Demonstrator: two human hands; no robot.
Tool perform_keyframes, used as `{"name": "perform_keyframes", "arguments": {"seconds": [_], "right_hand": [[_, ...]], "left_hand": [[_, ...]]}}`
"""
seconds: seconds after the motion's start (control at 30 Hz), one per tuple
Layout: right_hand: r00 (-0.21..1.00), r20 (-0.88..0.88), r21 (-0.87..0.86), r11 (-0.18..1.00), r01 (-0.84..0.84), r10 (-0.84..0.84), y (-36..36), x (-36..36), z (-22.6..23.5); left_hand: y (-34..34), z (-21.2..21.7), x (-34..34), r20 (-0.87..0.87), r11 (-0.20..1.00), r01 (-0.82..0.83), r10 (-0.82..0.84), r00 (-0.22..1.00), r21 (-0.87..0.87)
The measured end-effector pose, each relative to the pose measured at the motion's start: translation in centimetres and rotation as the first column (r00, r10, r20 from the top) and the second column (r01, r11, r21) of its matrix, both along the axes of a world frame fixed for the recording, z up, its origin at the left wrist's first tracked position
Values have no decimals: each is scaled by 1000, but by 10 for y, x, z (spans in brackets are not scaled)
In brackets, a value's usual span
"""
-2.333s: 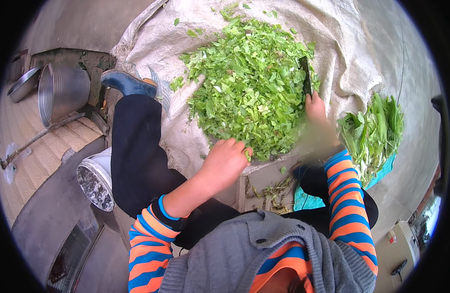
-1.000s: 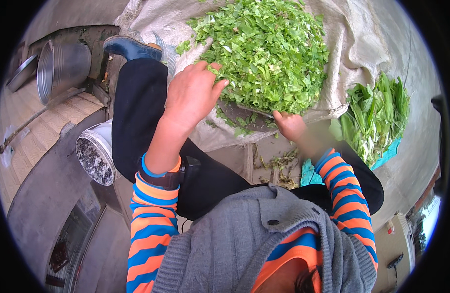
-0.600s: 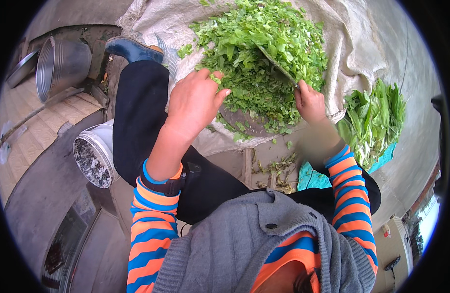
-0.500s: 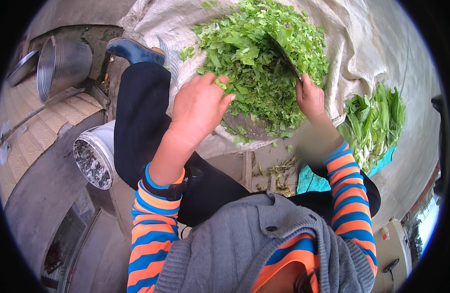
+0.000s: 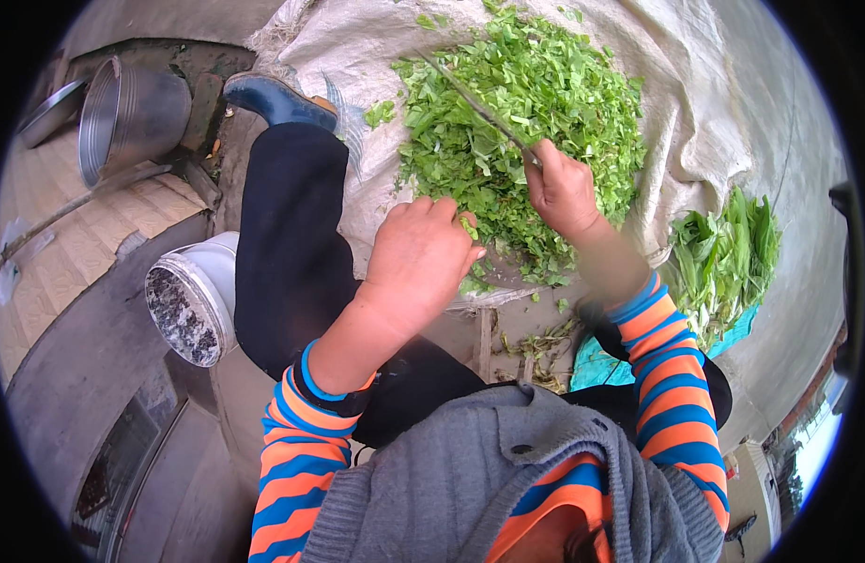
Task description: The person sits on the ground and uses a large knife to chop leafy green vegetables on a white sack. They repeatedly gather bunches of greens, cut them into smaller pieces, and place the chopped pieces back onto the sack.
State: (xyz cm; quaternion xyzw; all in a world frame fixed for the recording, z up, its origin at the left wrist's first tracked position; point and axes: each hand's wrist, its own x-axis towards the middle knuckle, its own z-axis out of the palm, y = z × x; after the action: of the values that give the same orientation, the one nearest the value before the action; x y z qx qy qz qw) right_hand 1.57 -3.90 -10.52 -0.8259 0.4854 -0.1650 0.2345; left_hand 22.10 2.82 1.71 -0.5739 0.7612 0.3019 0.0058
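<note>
You are outdoors on bare concrete ground [image 5: 85,394], crouched over a pale woven sack cloth [image 5: 695,103] spread flat on it. Nearest to you, your forearms in orange-and-blue striped sleeves come up from the lower edge over a grey knitted vest. Just beyond your knees lies a wooden chopping board [image 5: 507,281], its near edge strewn with scraps. Your left hand [image 5: 418,258] rests palm down at the near edge of the heap of chopped greens [image 5: 517,131], fingers curled loosely together and touching the leaves. Your right hand [image 5: 562,188] is closed around the handle of a knife [image 5: 474,101], whose long blade slants up and to the left across the top of the heap. The greens cover the middle of the cloth, from the board outward.

To your left, beside your dark trouser leg, a white bucket [image 5: 193,300] lies tipped on its side, and your blue boot [image 5: 277,98] reaches the cloth's edge. To the right, a bundle of uncut leafy stalks [image 5: 728,258] lies on a teal sheet, well apart from the heap. Farthest off at the upper left stand metal tubs [image 5: 122,113].
</note>
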Motion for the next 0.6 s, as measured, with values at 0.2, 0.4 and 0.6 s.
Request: {"name": "perform_keyframes", "arguments": {"seconds": [0.2, 0.4, 0.6], "right_hand": [[934, -358, 285, 953, 101, 8, 5, -11, -12], [996, 73, 67, 997, 46, -51, 12, 8, -4], [938, -338, 327, 944, 35, 82, 4, 20, -21]], "left_hand": [[10, -5, -3, -19, 998, 50, -49, 999, 35], [15, -13, -2, 20, 987, 137, -139, 990, 79], [17, -15, -6, 54, 989, 139, -141, 988, 50]]}}
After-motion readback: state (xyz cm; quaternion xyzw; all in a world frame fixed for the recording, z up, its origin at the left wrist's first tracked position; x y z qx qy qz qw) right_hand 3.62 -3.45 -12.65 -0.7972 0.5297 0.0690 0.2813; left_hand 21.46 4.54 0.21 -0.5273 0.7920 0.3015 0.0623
